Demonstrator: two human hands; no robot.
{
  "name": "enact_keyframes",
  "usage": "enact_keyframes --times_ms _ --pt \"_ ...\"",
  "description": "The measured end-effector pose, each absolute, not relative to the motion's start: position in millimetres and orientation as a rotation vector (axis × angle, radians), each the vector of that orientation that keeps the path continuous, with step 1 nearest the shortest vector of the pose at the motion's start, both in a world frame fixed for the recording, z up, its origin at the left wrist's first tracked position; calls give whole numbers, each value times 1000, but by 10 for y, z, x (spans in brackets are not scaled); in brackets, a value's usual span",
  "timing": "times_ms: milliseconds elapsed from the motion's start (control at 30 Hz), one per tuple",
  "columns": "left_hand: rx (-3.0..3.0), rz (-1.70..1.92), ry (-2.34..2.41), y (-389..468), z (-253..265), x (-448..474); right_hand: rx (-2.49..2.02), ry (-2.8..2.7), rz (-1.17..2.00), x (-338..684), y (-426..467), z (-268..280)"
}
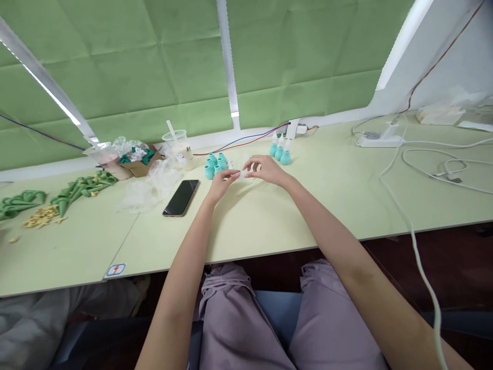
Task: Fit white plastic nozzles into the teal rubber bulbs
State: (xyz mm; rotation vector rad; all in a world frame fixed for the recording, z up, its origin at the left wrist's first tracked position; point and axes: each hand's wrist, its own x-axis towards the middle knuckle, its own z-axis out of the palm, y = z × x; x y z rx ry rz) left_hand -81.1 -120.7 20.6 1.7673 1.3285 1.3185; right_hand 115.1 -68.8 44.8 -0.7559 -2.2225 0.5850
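Observation:
My left hand point(222, 186) and my right hand point(267, 170) meet above the table, each closed in a pinch. Between their fingertips is a small whitish translucent piece point(243, 174), too small to make out fully. Just behind my left hand stand several teal rubber bulbs point(211, 163) with open necks. Some pale bits beside them are partly hidden by my fingers. Beyond my right hand, several teal bulbs point(285, 157) stand upright with white pointed tips on top.
A black phone point(181, 198) and crumpled clear plastic point(150, 187) lie left. Behind them stand a drink cup point(181, 149) and a small cardboard box point(142, 165). Green cone-shaped pieces point(79, 190) lie farther left. A power strip point(381, 140) and white cables point(412, 226) are on the right.

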Motion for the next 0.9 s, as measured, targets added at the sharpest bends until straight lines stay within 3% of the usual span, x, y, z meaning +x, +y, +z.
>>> enact_keyframes --times_ms 267,533,900 --pt "1661 1375 1347 -1151 146 -869 -849 -2193 367 1067 -771 395" --pt "1756 1646 1610 -1147 179 -949 -1145 -2395 -119 829 -434 380" --pt "1790 1659 1627 -1092 88 -1015 -1335 -2553 -295 388 -350 323"
